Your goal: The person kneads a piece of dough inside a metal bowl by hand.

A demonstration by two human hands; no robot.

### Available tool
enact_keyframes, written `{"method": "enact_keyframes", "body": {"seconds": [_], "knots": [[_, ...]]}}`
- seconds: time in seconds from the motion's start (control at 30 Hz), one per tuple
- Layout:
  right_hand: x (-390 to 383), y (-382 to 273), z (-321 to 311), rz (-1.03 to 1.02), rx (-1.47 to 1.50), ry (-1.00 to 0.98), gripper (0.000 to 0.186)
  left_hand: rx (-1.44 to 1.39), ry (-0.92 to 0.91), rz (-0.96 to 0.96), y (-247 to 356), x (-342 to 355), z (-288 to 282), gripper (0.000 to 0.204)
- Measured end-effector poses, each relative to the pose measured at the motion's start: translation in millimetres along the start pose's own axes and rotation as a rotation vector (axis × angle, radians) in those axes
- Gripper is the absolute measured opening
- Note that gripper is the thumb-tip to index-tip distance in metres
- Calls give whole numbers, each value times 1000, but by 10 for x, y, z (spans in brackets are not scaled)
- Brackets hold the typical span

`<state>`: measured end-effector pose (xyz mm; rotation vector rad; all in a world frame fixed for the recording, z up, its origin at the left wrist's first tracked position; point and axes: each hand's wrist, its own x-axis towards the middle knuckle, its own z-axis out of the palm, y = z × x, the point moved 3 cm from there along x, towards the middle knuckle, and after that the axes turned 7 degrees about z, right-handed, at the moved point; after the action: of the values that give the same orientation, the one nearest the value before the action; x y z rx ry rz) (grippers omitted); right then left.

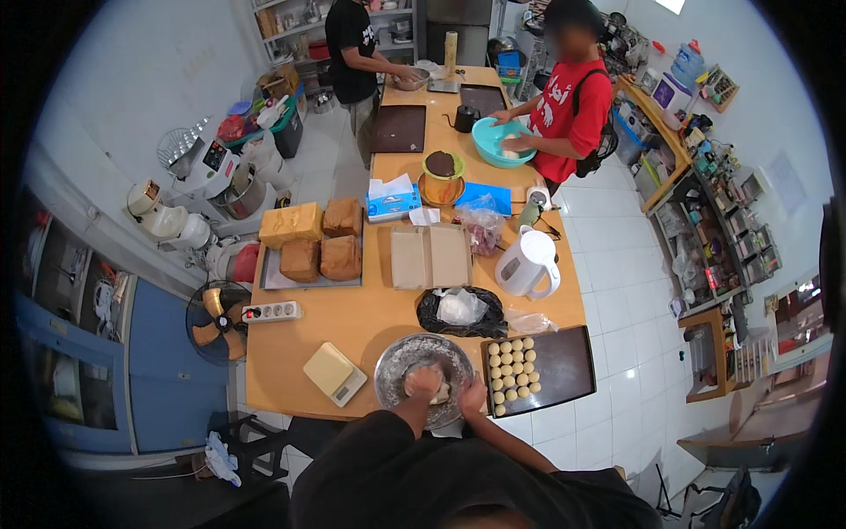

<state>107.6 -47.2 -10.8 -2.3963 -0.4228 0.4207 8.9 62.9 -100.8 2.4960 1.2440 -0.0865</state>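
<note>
A wide metal bowl (pixel 388 365) stands at the near edge of the wooden table, its inside dusted with flour. Down in it, my left hand (pixel 424 381) presses on a lump of pale dough (pixel 440 394), fingers curled into it and partly hidden. My right hand (pixel 473 395) grips the bowl's right rim. Just right of the bowl lies a dark baking tray (pixel 564 370) with rows of small round dough balls (pixel 512 370) on its left side. A kitchen scale (pixel 335 373) sits to the bowl's left. Behind the bowl is a black plastic bag (pixel 429 310) with a clear bag on top.
Loaves (pixel 300 260) fill a tray at the table's left, above a power strip (pixel 271 312). An open cardboard box (pixel 431 257) and a white electric kettle (pixel 527 263) stand mid-table. Farther back, a person in red works at a turquoise basin (pixel 490 141); another person in black handles a bowl.
</note>
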Motion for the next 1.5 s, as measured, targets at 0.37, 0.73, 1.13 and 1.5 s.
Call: {"method": "enact_keyframes", "body": {"seconds": [0.37, 0.73, 1.13, 1.5], "knots": [[-42, -96, -75, 91, 24, 2, 29, -1038, -549, -401, -367, 8, -110, 60], [-57, 90, 7, 149, 45, 50, 37, -1091, -732, -184, 12, -275, -759, 32], [-35, 35, 26, 175, 50, -21, 37, -64, 133, 113, -76, -513, -200, 51], [-103, -10, -60, 136, 74, 13, 35, -225, -132, 56, 5, -592, -236, 66]]}}
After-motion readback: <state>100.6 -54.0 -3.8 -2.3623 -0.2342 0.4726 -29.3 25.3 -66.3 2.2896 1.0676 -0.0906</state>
